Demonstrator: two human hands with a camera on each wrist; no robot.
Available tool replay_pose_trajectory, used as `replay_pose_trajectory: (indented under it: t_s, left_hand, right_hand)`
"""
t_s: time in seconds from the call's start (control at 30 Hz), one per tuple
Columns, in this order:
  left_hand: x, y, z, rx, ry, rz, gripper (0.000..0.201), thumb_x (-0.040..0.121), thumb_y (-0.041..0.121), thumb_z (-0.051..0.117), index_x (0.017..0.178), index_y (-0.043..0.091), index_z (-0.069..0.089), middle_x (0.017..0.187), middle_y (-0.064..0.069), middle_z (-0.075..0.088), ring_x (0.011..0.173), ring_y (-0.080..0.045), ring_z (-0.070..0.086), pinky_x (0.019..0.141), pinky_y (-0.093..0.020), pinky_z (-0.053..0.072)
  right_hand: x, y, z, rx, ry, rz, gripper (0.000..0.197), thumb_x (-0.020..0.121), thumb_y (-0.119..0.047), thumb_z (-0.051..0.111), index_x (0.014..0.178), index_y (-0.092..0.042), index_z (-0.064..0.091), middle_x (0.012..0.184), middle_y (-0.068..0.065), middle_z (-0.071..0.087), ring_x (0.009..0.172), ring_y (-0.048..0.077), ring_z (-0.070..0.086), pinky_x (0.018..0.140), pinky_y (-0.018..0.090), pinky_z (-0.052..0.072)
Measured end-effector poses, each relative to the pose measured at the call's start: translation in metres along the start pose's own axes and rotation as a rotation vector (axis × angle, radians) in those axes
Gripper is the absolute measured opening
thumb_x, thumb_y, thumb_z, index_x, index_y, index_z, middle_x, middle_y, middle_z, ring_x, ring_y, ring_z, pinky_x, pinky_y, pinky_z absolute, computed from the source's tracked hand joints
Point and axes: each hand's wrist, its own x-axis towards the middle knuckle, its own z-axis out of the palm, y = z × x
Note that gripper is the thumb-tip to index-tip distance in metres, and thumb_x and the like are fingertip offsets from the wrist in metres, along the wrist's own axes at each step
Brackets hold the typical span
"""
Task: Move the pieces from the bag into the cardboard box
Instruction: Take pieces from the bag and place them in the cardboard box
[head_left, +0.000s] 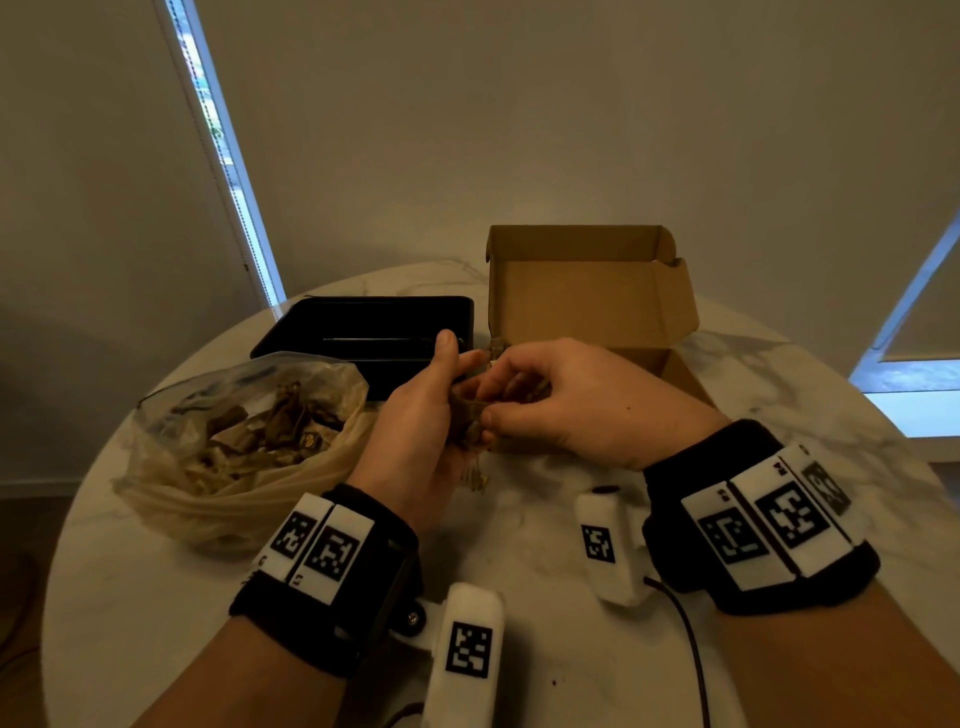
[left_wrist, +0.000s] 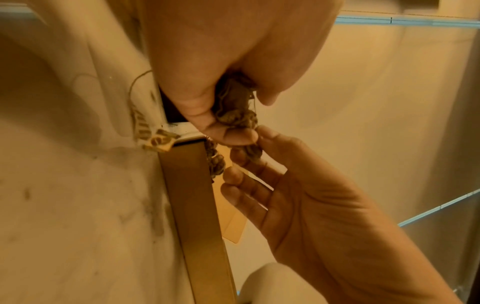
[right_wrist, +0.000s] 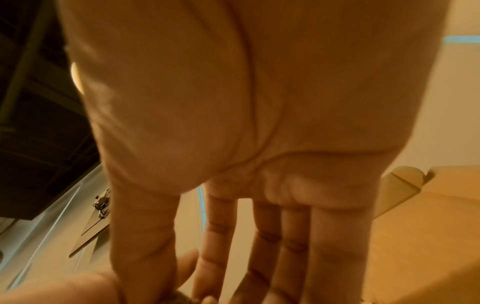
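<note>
Currently both hands meet above the marble table (head_left: 519, 519), just in front of the cardboard box (head_left: 592, 291). Left hand (head_left: 415, 441) is curled round a small brown clump of pieces (head_left: 467, 415), thumb raised; in the left wrist view thumb and forefinger pinch the clump (left_wrist: 233, 111), with a thread and a patterned tag (left_wrist: 153, 137) hanging below. Right hand (head_left: 561, 400) — fingers bent inward — pinches at the same clump from the other side; in the left wrist view its fingertips (left_wrist: 265, 131) touch the bundle's lower end. Right wrist view shows mostly palm (right_wrist: 233, 102), fingers extended toward the clump at the bottom edge.

Bag (head_left: 234, 447) — clear plastic, open, holding more brown pieces — lies on the table left of the hands. Box stands open, lid upright; its interior is largely hidden. Black tray (head_left: 363, 332) sits behind the bag, beside the box.
</note>
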Motion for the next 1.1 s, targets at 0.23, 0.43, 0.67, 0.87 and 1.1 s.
replay_pose_trajectory:
  t_s: [0.23,0.43,0.67,0.87,1.1]
  left_hand:
    - [0.006,-0.004,-0.002,-0.090,0.022,0.018,0.037,0.104,0.034,0.052,0.123,0.004,0.064,0.104,-0.014,0.077,0.075,-0.018,0.075,0.064,-0.025,0.061]
    - [0.011,-0.006,-0.006,-0.086,0.049,-0.027,0.035,0.103,0.027,0.055,0.124,0.001,0.066,0.102,-0.018,0.076,0.075,-0.018,0.073,0.051,-0.022,0.055]
    - [0.014,-0.009,-0.008,-0.022,0.046,-0.048,0.021,0.100,0.024,0.062,0.109,0.006,0.069,0.081,-0.006,0.071,0.059,-0.008,0.060,0.039,-0.014,0.039]
    - [0.013,-0.009,-0.011,0.002,0.047,-0.022,0.024,0.101,0.031,0.060,0.103,0.010,0.072,0.076,0.000,0.066,0.050,-0.005,0.051,0.038,-0.015,0.032]
    - [0.015,-0.001,-0.018,-0.120,0.169,0.088,0.019,0.100,0.030,0.061,0.103,0.016,0.073,0.075,0.005,0.065,0.050,-0.002,0.052,0.039,-0.016,0.033]
  right_hand:
    - [0.004,0.007,0.000,0.119,0.072,0.006,0.014,0.092,-0.019,0.068,0.099,-0.031,0.070,0.080,-0.005,0.072,0.071,0.006,0.071,0.073,0.029,0.061]
    - [0.005,0.006,-0.001,0.146,0.232,-0.053,0.016,0.097,-0.020,0.061,0.100,-0.033,0.069,0.098,-0.008,0.069,0.084,0.005,0.068,0.063,0.016,0.053]
    - [0.009,0.007,-0.005,0.250,0.417,-0.125,0.016,0.096,-0.016,0.064,0.099,-0.031,0.070,0.099,-0.010,0.070,0.096,0.009,0.066,0.085,0.033,0.059]
    - [0.013,0.013,-0.006,0.367,0.446,-0.091,0.019,0.094,-0.015,0.070,0.091,-0.034,0.070,0.094,-0.007,0.070,0.095,0.015,0.069,0.088,0.041,0.060]
    - [0.014,0.015,-0.009,0.409,0.568,-0.070,0.023,0.094,-0.009,0.068,0.103,-0.029,0.063,0.099,-0.006,0.070,0.096,0.007,0.069,0.079,0.022,0.059]
